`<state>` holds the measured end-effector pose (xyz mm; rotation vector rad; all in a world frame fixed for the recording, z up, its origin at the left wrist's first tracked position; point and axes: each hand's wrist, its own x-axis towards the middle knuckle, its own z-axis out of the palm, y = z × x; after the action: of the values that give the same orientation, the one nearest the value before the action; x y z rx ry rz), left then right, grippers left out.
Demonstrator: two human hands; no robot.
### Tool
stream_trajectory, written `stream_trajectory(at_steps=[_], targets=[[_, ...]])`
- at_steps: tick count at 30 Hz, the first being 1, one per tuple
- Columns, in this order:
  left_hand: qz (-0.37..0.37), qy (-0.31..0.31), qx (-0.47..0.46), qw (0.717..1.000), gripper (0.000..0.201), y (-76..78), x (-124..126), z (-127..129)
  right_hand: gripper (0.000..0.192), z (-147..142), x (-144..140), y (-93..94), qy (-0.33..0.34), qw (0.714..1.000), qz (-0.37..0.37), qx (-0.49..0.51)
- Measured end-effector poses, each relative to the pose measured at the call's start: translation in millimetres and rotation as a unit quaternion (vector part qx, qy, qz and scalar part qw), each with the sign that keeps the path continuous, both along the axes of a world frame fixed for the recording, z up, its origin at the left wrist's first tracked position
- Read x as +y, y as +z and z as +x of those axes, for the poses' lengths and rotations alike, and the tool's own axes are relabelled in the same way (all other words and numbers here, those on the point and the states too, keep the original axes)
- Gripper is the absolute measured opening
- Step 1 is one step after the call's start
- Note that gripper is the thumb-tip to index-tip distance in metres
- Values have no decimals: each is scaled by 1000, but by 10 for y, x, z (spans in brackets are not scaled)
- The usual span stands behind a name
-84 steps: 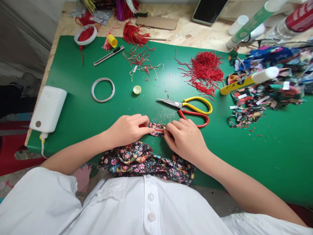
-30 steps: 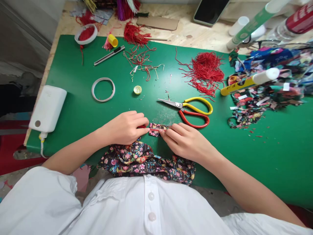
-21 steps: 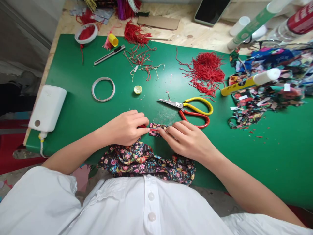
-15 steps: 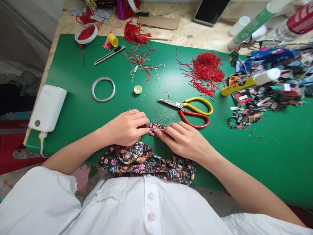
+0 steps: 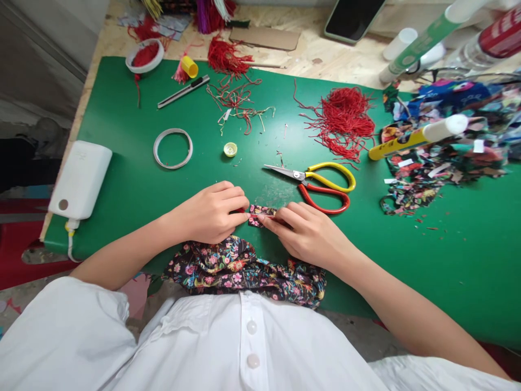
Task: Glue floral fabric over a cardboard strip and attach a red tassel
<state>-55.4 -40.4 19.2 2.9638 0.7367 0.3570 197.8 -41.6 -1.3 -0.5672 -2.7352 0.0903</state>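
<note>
A small piece of dark floral fabric (image 5: pixel 262 209) lies flat on the green mat, between my two hands. Across it runs a thin red cord (image 5: pixel 254 215). My left hand (image 5: pixel 214 213) is closed, thumb and fingers pinching the cord at the fabric's left edge; more red shows under its fingers. From the right, my right hand (image 5: pixel 311 231) pinches the same cord, thumb and fingertip pressed over the fabric and partly covering it. A larger bunched floral cloth (image 5: pixel 244 274) lies below both hands, against the white shirt.
Yellow-and-red-handled scissors (image 5: pixel 299 175) lie just beyond my right hand. Farther off are a red thread heap (image 5: pixel 345 119), a tape ring (image 5: pixel 155 155), a small yellow cap (image 5: pixel 230 150) and a cutter (image 5: pixel 183 92). Fabric scraps (image 5: pixel 439 168) and a glue stick (image 5: pixel 399 145) sit right, a white power bank (image 5: pixel 81 179) left.
My right fingertips have shifted very slightly along the cord over the fabric. The left hand keeps its pinch, and the things on the mat stay where they were.
</note>
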Motion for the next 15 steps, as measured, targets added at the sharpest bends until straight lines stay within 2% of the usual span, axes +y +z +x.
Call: stream_trajectory(at_steps=[9,15], targets=[[1,0,-1,1000,20,3,1,0,27,15,7,44,-5,1000,-5,-1],[-2,-1,1,1000,20,2,0,-2,23,19,-3,25,-5,1000,-8,-6]])
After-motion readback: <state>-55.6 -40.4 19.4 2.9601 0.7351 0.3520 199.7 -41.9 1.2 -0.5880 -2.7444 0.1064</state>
